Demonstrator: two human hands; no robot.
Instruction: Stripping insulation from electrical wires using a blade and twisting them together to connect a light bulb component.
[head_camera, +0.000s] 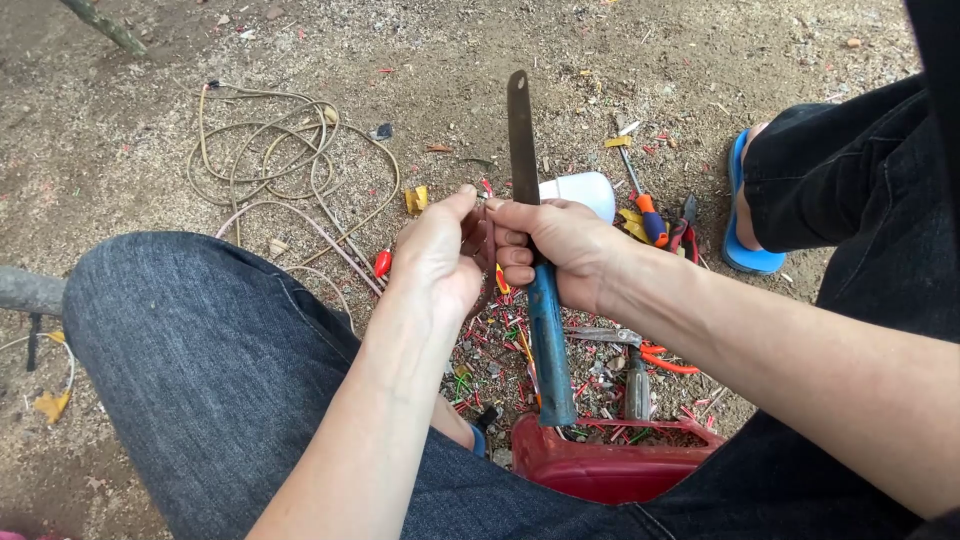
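Observation:
My right hand (555, 250) grips a long tool with a blue handle (550, 350) and a dark flat metal blade (521, 135) that points up and away from me. My left hand (440, 255) is pressed against the right one, its thumb and fingers pinched on something small next to the blade; the thing itself is too small to make out. Both hands hover between my knees, over a litter of red, green and yellow wire scraps (500, 345) on the dirt.
A coil of beige cable (270, 150) lies on the ground at the upper left. A white container (585, 190), an orange-handled screwdriver (645, 210) and pliers (685, 230) lie behind the hands. A red plastic box (600, 465) sits below. A blue sandal (745, 255) is on my right foot.

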